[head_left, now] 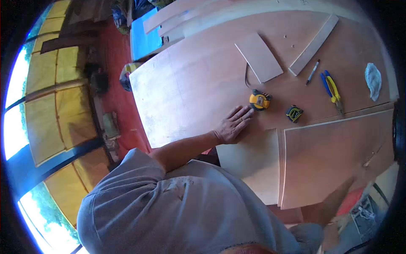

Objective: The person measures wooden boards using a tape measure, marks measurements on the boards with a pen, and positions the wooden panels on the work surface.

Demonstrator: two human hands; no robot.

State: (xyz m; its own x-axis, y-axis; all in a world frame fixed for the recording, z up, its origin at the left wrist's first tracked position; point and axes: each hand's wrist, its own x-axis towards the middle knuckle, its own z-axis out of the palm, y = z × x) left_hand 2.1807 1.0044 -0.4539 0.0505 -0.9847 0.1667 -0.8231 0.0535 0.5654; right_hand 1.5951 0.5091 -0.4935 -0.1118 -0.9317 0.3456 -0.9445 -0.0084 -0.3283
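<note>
My left hand point(234, 125) lies flat, palm down, on a large brown wooden sheet point(198, 84), with its fingers stretched out and holding nothing. Just beyond its fingertips sits a yellow and black tape measure point(259, 100). A smaller black tape measure with yellow lines point(294, 114) rests a little to the right. Above the yellow tape measure is a rectangular wooden piece point(259, 57), with a thin dark curved strip point(247, 75) by its left edge. No part of my right hand can be made out.
A narrow wooden strip point(314, 44), a pen point(312, 72), blue-and-yellow pliers point(332, 91) and a crumpled white cloth point(373, 81) lie on the sheet's right side. Two smaller panels, one pale point(251, 165) and one brown point(334, 156), are near my body. Red flooring point(118, 84) shows left.
</note>
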